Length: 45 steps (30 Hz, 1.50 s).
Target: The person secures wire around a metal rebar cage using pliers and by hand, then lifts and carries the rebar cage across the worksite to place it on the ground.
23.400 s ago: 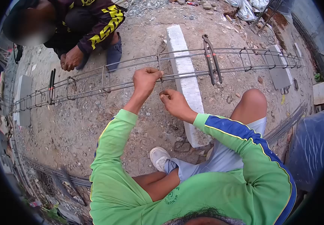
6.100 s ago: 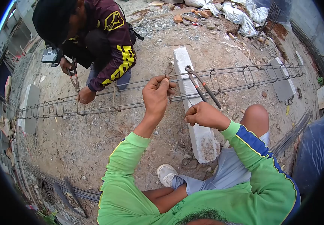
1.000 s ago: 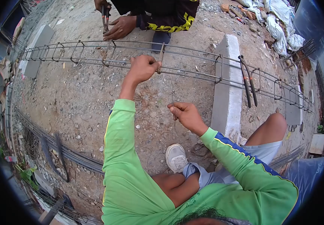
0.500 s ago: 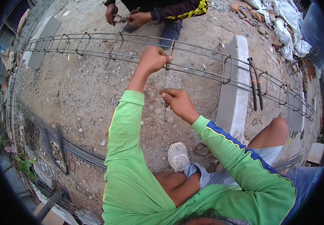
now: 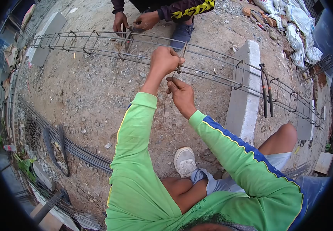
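A long rebar cage [image 5: 212, 79] runs across the view, with square stirrups along it. My left hand [image 5: 164, 61] is closed on a stirrup where it meets the near bar. Just below and to the right, my right hand [image 5: 182, 95] pinches a thin wire [image 5: 165, 104] whose loose end hangs down toward the ground. Pincers with black and orange handles [image 5: 267, 92] hang on the cage to the right of the white-topped block [image 5: 246, 92].
Across the cage a co-worker's hands [image 5: 145, 21] are at another stirrup, near a dark shoe [image 5: 182, 34]. Another block [image 5: 47, 38] supports the left end. Loose rods [image 5: 85, 154] lie at lower left, white sacks [image 5: 295, 42] at upper right.
My right hand has moved up from below, close to my left hand at the near bar. The view has shifted, so the cage appears further right. The co-worker's hands have come to the cage.
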{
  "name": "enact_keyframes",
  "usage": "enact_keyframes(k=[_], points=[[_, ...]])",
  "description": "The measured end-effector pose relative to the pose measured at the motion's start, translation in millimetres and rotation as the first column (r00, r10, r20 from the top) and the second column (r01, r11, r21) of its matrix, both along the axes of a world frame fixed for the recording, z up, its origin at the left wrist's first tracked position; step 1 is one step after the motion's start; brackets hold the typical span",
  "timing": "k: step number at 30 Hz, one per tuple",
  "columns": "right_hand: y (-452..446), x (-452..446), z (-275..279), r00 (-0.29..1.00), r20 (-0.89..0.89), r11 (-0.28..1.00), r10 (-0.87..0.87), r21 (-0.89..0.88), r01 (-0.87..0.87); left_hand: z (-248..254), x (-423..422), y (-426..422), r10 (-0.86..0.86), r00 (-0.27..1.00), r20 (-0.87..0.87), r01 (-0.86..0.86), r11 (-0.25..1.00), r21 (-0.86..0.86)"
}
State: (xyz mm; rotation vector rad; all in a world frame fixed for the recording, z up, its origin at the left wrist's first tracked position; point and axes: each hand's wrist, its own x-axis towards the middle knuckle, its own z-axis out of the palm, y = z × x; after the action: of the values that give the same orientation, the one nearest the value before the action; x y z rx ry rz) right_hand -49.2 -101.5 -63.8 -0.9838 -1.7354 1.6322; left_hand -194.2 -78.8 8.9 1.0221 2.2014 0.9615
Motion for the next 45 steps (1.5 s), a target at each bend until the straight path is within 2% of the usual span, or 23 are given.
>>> enact_keyframes(k=[2,5,10,12,15,19,21,23,25,26,28,29,31,33,34,35,36,37,39,41,43,44,45], points=[[-1.1,2.2,2.6,1.000,0.025,1.000,-0.004,0.015,0.004,-10.7,-2.2,4.2,0.046,0.991,0.126,-0.056,0.995,0.081],[-0.4,2.8,4.5,0.999,0.040,1.000,-0.014,0.021,0.013,-21.8,-9.1,10.7,0.022,0.980,0.197,-0.037,0.997,0.074],[6.5,-0.3,-3.0,0.999,0.037,1.000,0.014,0.010,-0.015,-18.4,-9.0,10.0,0.018,0.979,0.202,-0.031,0.997,0.064],[8.5,-0.7,-4.3,0.989,0.150,1.000,0.018,0.010,-0.020,-19.2,-7.4,9.9,0.023,0.983,0.181,-0.033,0.998,0.056],[7.3,2.1,-3.5,0.989,0.138,0.998,0.048,0.030,-0.052,-22.7,-3.5,8.8,0.074,0.979,0.192,-0.088,0.994,0.067],[2.3,10.3,52.1,0.981,0.158,0.990,0.109,0.076,-0.122,-21.6,-0.6,4.8,0.100,0.967,0.233,-0.134,0.982,0.135],[16.3,11.5,76.3,0.958,0.188,0.976,0.218,-0.047,-0.213,-20.3,-2.7,5.0,0.088,0.969,0.230,-0.125,0.980,0.153],[40.1,8.0,92.6,0.953,0.167,0.967,0.255,-0.029,-0.253,-15.6,-4.2,6.6,0.079,0.961,0.266,-0.109,0.989,0.099],[65.6,4.2,112.9,0.840,0.433,0.907,0.326,0.106,-0.407,-15.8,-5.9,9.2,0.073,0.972,0.225,-0.102,0.987,0.121],[77.3,3.1,122.7,0.840,0.435,0.905,0.324,0.115,-0.409,-17.2,-6.5,10.6,0.072,0.980,0.185,-0.098,0.986,0.136],[97.2,0.9,137.9,0.779,0.593,0.837,0.203,0.308,-0.452,-23.7,-8.9,10.3,0.050,0.973,0.224,-0.092,0.980,0.179],[110.3,2.3,134.6,0.780,0.592,0.833,0.204,0.314,-0.456,-27.2,-9.9,9.2,0.023,0.965,0.263,-0.082,0.973,0.214],[134.9,9.3,119.7,0.790,0.585,0.747,0.185,0.438,-0.500,-17.1,-1.0,2.0,0.040,0.972,0.231,-0.088,0.975,0.204],[149.6,10.2,112.1,0.752,0.627,0.729,0.205,0.415,-0.545,-20.7,-3.7,-2.4,0.024,0.962,0.271,-0.090,0.968,0.235],[155.9,8.0,106.7,0.680,0.702,0.722,0.212,0.357,-0.593,-21.4,-4.0,-6.9,-0.044,0.948,0.314,-0.054,0.953,0.297],[159.2,2.1,98.9,0.602,0.767,0.713,0.221,0.294,-0.636,-22.1,-4.3,-11.8,-0.019,0.953,0.303,-0.073,0.955,0.288],[159.4,-7.6,91.0,0.607,0.757,0.700,0.243,0.296,-0.650,-18.7,-2.9,-16.5,-0.078,0.965,0.251,-0.011,0.942,0.334],[159.1,-17.4,84.0,0.468,0.854,0.666,0.227,0.214,-0.715,-16.6,-1.3,-19.3,-0.138,0.971,0.197,0.055,0.925,0.377],[157.3,-36.1,74.5,0.162,0.975,0.608,0.154,0.035,-0.793,-16.1,1.8,-20.8,-0.138,0.979,0.148,0.072,0.923,0.379],[148.8,-47.6,85.4,0.127,0.979,0.616,0.162,0.000,-0.788,-16.6,1.6,-20.5,-0.149,0.983,0.103,0.100,0.921,0.376],[148.4,-55.3,92.0,-0.082,0.994,0.530,0.071,-0.107,-0.841,-20.1,5.3,-18.3,-0.126,0.990,-0.060,0.139,0.909,0.393],[144.9,-57.8,96.0,-0.123,0.990,0.614,0.067,-0.138,-0.778,-38.4,-0.2,-10.1,-0.200,0.975,0.098,0.148,0.910,0.386],[144.9,-61.1,94.6,-0.132,0.989,0.617,0.068,-0.145,-0.773,-35.7,-0.3,-9.3,-0.205,0.973,0.107,0.149,0.910,0.388]])
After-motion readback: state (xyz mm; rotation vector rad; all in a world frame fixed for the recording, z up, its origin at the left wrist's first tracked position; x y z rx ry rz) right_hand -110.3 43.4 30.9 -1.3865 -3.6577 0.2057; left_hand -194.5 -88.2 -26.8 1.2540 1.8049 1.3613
